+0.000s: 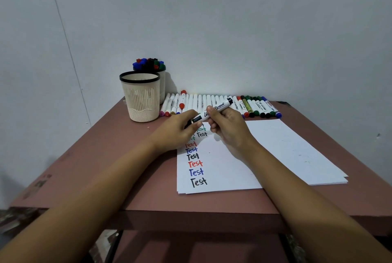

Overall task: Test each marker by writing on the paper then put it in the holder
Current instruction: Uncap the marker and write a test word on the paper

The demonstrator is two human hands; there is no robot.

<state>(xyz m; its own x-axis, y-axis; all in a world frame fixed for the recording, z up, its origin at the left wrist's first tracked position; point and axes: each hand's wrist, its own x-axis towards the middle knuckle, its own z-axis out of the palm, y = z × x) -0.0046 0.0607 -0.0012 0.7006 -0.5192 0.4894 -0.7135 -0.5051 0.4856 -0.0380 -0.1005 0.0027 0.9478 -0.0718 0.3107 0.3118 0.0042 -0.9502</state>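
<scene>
Two hands meet over the far left part of the paper (275,152), sharing one whiteboard marker (213,109) that is lifted clear of the sheet and slants up to the right. The left hand (180,130) pinches the marker's black cap end between thumb and curled fingers, while the right hand (230,130) wraps its fingers round the white barrel, with the black butt end poking out past the knuckles. Whether the cap is seated or partly pulled off cannot be told. The paper, a thin stack of white sheets, lies on the right half of the reddish-brown worktop (101,169), and a column of the word "Test" in black, blue, red and green runs down its left side, partly hidden under the hands. A row of markers (257,107) lies side by side along the far edge of the worktop, just beyond the paper, against the pale wall (233,29). At the far left stands a cream holder (141,98) with a black rim, and right behind it a second holder (163,84), packed with upright markers whose blue, red, black and green ends show above the rim.
</scene>
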